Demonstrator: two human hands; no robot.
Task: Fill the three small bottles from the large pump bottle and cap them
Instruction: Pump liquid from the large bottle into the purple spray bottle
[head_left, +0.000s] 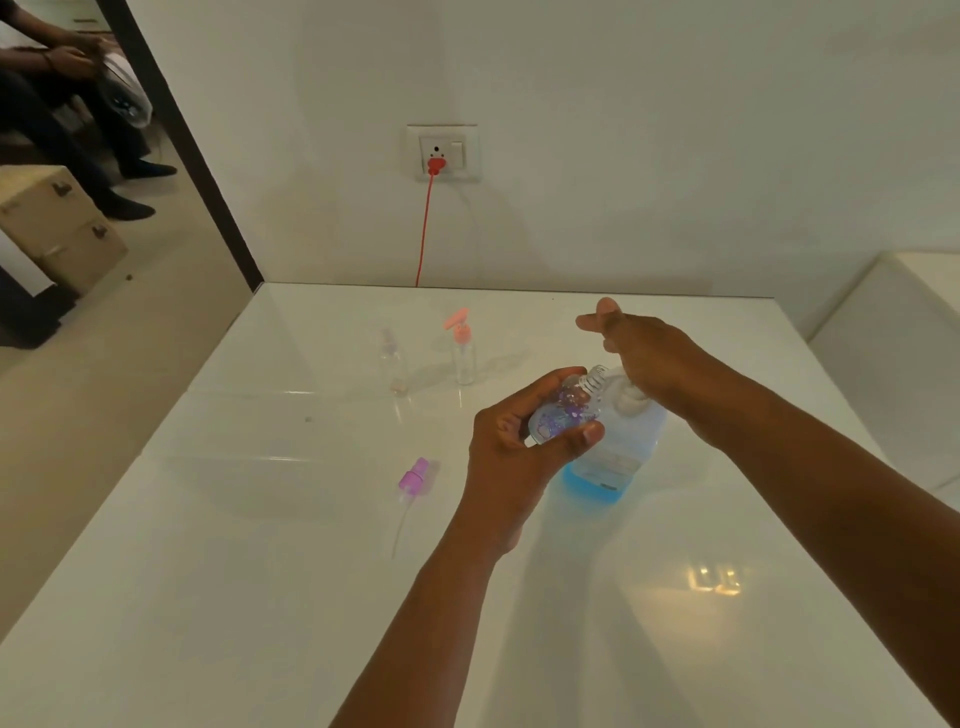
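On the glossy white tabletop (260, 597), right of centre, stands one large translucent pump bottle with blue liquid low in its base (618, 457). Fill level is low, and the liquid shows only near the bottom.

Right hand (641, 353) sits on top of the pump head, palm down, fingers fairly straight and pointing left, so it is pressing, not gripping. The pump head itself is mostly hidden under the palm.

Left hand (511, 441) is clamped round one small clear bottle with purple print (563, 413), thumb on the near side, fingers wrapped on the far side. The bottle is uncapped and its threaded neck is bare.

Key relation: the small bottle's long axis is tilted, neck up and to the right, with the mouth just beside the pump head under the right palm. Can't tell whether the spout is actually lined up over the mouth. Judgement: this is the fill step on bottle one, and the next press only works if the mouth stays under the spout.

Two more small clear bottles stand upright toward the far edge, well apart from the hands: one with a pink flip-top pump cap (461, 353), one with a pale spray top (392, 361). Both look empty or near it.

One loose purple spray cap with a dip tube (413, 480) lies on the tabletop just left of the left hand, tube pointing toward the near edge.

Count: 1 large bottle, 3 small bottles, 1 loose cap.
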